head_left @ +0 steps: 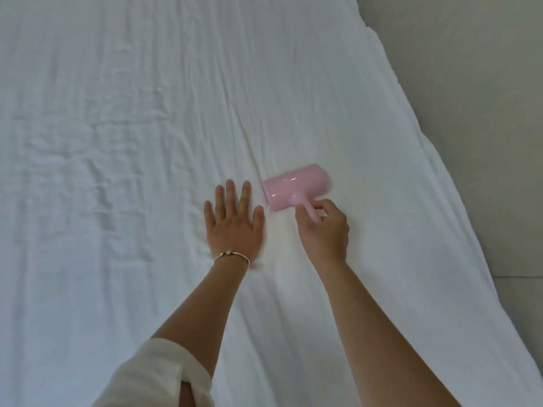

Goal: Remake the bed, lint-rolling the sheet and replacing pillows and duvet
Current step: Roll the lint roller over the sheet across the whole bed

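The lint roller point(295, 186), pink, lies with its drum on the white sheet point(117, 113), just right of the left hand point(235, 224). The right hand point(323, 227) pinches its short handle. A silver bracelet point(232, 255) circles the left wrist. The left hand presses flat, fingers spread. Grey floor point(470, 83) borders the bed's right edge.

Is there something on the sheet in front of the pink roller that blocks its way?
Nothing visible does. The right hand grips the roller by its handle, and the sheet ahead of it shows only wrinkles. The left hand lies flat beside the roller, not in front of it.
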A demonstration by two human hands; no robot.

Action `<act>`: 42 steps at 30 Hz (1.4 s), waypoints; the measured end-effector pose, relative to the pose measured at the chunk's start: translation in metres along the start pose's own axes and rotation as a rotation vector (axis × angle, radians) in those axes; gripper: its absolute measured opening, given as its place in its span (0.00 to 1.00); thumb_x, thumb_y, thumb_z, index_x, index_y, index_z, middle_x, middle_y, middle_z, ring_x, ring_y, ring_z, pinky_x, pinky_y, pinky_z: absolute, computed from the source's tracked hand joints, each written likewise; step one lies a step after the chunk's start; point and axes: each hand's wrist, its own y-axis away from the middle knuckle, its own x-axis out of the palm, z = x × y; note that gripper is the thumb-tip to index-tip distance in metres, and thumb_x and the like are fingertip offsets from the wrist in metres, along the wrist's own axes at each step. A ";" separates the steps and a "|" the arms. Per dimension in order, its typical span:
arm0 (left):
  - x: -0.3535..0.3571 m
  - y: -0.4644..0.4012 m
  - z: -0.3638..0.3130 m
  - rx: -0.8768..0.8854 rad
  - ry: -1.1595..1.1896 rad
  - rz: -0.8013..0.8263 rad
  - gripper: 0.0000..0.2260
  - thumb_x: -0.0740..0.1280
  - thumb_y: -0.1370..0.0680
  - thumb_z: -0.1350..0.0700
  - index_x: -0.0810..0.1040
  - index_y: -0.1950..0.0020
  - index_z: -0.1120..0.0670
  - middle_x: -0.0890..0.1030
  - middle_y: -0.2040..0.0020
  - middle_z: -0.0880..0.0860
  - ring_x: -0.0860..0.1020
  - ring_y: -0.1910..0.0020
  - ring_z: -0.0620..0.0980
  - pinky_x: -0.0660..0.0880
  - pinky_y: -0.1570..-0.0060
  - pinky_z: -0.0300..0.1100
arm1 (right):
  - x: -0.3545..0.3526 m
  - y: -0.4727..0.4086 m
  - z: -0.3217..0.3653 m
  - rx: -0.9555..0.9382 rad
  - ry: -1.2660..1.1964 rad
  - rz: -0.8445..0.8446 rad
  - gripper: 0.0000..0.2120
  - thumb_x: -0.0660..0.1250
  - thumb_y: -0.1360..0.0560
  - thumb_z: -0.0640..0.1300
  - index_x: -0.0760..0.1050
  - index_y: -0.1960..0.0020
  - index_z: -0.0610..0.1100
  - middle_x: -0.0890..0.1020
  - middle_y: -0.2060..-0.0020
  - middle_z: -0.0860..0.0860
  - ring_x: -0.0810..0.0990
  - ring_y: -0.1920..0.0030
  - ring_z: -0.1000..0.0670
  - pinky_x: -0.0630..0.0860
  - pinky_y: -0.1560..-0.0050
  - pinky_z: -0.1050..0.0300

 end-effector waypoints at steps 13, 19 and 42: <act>0.081 0.335 -0.041 0.157 -0.058 0.150 0.25 0.44 0.18 0.44 0.52 0.21 0.46 0.53 0.21 0.53 0.50 0.22 0.55 0.45 0.27 0.55 | -0.178 0.265 -0.221 0.176 -0.011 0.115 0.06 0.67 0.23 0.52 0.76 0.47 0.53 0.80 0.62 0.54 0.78 0.63 0.55 0.70 0.68 0.67; 0.081 0.414 -0.046 0.243 -0.112 0.296 0.29 0.36 0.23 0.42 0.43 0.21 0.45 0.44 0.21 0.50 0.43 0.22 0.54 0.41 0.26 0.53 | -0.224 0.312 -0.256 0.213 0.065 0.151 0.06 0.66 0.23 0.52 0.76 0.49 0.51 0.80 0.61 0.51 0.80 0.64 0.52 0.75 0.69 0.61; -0.013 -0.029 -0.144 0.149 0.125 0.100 0.24 0.43 0.17 0.46 0.46 0.21 0.46 0.46 0.20 0.50 0.43 0.22 0.50 0.43 0.24 0.48 | -0.156 -0.070 -0.014 -0.181 0.163 -0.028 0.16 0.62 0.23 0.58 0.76 0.45 0.46 0.80 0.54 0.49 0.77 0.56 0.44 0.72 0.60 0.54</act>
